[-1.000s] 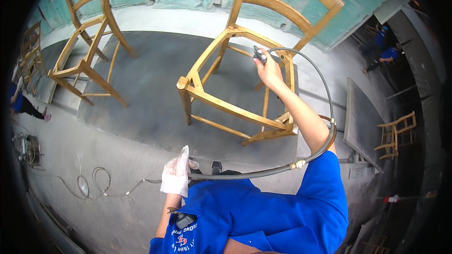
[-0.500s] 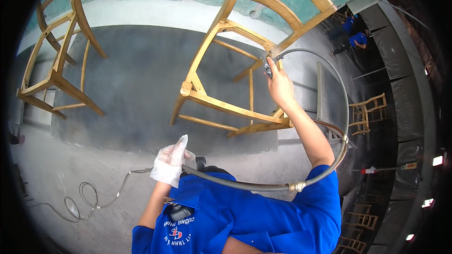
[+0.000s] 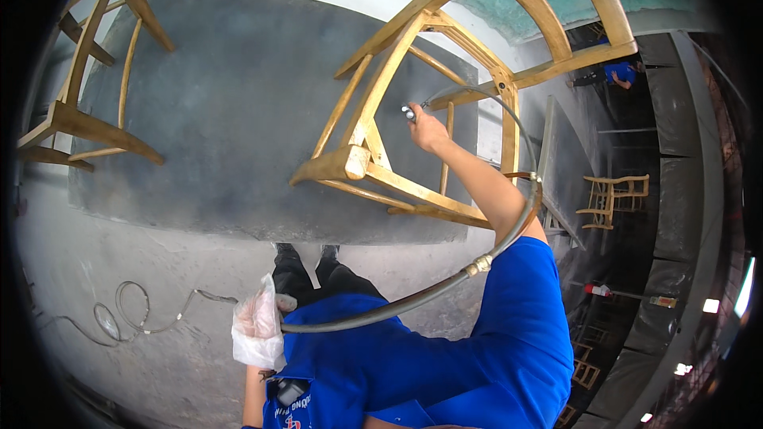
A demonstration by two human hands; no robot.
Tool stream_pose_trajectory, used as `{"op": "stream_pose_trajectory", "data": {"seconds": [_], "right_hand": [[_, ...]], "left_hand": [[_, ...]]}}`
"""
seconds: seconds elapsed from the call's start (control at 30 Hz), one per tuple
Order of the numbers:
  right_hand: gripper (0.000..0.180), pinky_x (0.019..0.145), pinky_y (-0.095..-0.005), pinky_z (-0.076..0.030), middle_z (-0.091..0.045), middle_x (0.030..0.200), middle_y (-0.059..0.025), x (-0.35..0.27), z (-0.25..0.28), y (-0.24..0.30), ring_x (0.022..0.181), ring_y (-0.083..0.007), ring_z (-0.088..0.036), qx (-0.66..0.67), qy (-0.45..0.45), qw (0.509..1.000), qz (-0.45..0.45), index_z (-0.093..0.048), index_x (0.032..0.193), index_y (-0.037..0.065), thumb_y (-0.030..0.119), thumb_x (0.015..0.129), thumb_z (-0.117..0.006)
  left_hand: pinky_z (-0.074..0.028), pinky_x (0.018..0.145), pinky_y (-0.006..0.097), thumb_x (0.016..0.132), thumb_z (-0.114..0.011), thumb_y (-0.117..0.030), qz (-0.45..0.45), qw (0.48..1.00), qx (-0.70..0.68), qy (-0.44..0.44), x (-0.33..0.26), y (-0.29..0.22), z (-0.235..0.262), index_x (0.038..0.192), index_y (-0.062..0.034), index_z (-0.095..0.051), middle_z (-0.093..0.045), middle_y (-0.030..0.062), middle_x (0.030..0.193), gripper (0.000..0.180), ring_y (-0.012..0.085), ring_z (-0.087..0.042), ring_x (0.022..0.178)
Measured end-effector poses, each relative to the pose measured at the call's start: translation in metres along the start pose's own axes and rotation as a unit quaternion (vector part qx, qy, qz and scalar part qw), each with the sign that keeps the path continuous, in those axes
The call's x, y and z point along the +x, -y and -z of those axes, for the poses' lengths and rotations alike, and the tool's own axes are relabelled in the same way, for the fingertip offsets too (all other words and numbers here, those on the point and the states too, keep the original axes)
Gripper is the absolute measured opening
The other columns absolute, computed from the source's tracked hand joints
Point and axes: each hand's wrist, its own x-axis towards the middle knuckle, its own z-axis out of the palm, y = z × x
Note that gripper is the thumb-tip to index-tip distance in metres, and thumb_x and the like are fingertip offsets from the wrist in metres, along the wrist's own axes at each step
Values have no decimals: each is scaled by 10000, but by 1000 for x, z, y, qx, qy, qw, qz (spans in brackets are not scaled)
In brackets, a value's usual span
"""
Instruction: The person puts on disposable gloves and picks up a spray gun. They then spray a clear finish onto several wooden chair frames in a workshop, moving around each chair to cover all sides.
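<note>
Head view, from the left: a wooden chair (image 3: 107, 137) stands by a dark panel (image 3: 230, 111). Below, the left hand (image 3: 258, 322), in a translucent glove, is curled around a grey hose (image 3: 397, 308); a dark object (image 3: 290, 391) sits at the chest of the blue shirt (image 3: 429, 373). Farther right, the bare right hand (image 3: 430, 132) is wrapped around a small metal spray tool (image 3: 409, 113), its nose poking out past the fingers. The tool appears over the open seat frame of the nearer chair (image 3: 392, 77); I cannot tell whether they touch.
</note>
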Motion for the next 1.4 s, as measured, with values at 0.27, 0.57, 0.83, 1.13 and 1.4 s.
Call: {"op": "stream_pose_trajectory", "data": {"seconds": [0.27,0.57,0.83,1.13,1.4], "right_hand": [[554,1020,-490,-473,-642,1265,-245,35,-28,7,1184,-414,-604,31,44,999,-5,-381,1499,166,264,980,-549],[532,888,-518,-545,-704,1088,-235,5,57,-12,1033,-403,-679,-123,-47,991,-7,-419,1484,286,304,984,-600],[508,907,-479,-531,-704,1090,-237,-68,117,-40,1042,-430,-663,-52,-53,996,39,-570,1386,188,400,939,-685],[489,908,-393,-523,-731,1110,-156,-180,135,-9,1028,-312,-693,74,87,992,-54,-604,1367,154,352,935,-718],[477,856,-458,-542,-714,1066,-205,-207,170,-44,1001,-416,-672,-22,-210,977,0,-577,1392,241,338,940,-696]], "left_hand": [[-346,477,285,1000,-546,-521,-9,997,-18,-70,5,-3,0,682,-30,-741,-480,0,482,616,111,-463,459],[-357,494,273,1030,-550,-431,-50,998,-36,24,17,-17,-6,683,-36,-725,-662,45,611,554,84,-464,489],[-447,544,250,1013,-589,-430,-15,985,-75,154,17,-32,-17,681,-30,-690,-689,83,665,530,109,-586,573],[-481,592,272,994,-598,-480,18,962,-43,268,23,-39,-19,670,-32,-655,-698,110,693,556,145,-641,643],[-492,707,282,953,-708,-412,-26,965,-105,237,-3,-54,-38,616,-58,-631,-659,79,641,495,144,-632,666]]}}
